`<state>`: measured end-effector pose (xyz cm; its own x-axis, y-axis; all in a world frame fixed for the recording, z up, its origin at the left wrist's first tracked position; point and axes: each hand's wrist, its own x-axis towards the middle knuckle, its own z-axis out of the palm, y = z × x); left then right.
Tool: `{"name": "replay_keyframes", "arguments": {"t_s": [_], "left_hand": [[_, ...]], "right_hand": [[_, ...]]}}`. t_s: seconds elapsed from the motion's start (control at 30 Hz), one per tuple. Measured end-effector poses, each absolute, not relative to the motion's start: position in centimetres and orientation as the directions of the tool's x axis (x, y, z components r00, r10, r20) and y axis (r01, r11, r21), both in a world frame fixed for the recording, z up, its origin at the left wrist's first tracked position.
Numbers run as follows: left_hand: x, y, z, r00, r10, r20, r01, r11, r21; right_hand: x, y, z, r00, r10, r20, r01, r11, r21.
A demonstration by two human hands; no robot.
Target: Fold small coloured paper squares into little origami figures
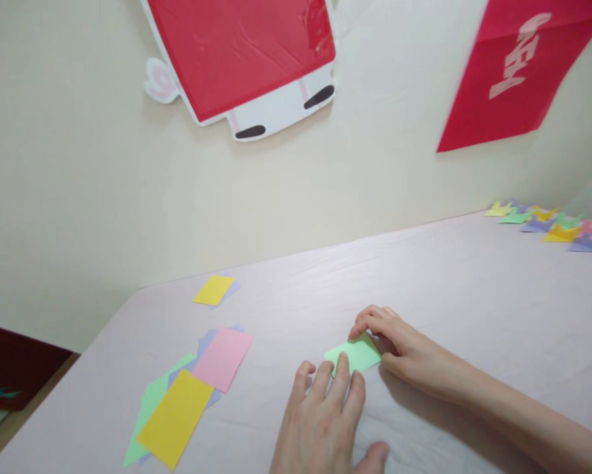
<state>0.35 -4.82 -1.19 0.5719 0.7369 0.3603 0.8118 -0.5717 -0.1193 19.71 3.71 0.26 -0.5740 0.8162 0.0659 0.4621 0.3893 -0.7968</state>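
A small folded green paper point(357, 353) lies flat on the pale table point(473, 296). My left hand point(322, 421) rests palm down with its fingers stretched out, and the fingertips press on the paper's near left edge. My right hand point(392, 336) comes in from the right. Its fingers are curled and pinch the paper's far right corner against the table.
A loose pile of paper rectangles lies at the left: yellow point(177, 416), pink point(222, 357), green and lilac. A smaller yellow piece point(213, 289) sits nearer the wall. Several folded coloured paper shapes point(552, 227) line the far right edge. Red posters hang on the wall.
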Motion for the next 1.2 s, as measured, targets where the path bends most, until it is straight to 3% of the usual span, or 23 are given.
{"name": "replay_keyframes", "arguments": {"t_s": [0.4,0.9,1.2], "left_hand": [[0.4,-5.8,-0.7,0.492,0.813,0.312,0.848,-0.528,0.037],[-0.5,-7.8,0.4,0.381,0.878,0.289,0.892,-0.431,0.135],[-0.1,-8.1,0.6,0.336,0.923,0.190,0.915,-0.367,0.167]], "right_hand": [[19.5,3.0,0.7,-0.552,0.827,0.111,0.503,0.436,-0.747],[19.5,3.2,0.1,-0.555,0.812,0.180,0.512,0.504,-0.696],[19.0,3.4,-1.4,-0.507,0.825,0.250,0.485,0.513,-0.708]]}}
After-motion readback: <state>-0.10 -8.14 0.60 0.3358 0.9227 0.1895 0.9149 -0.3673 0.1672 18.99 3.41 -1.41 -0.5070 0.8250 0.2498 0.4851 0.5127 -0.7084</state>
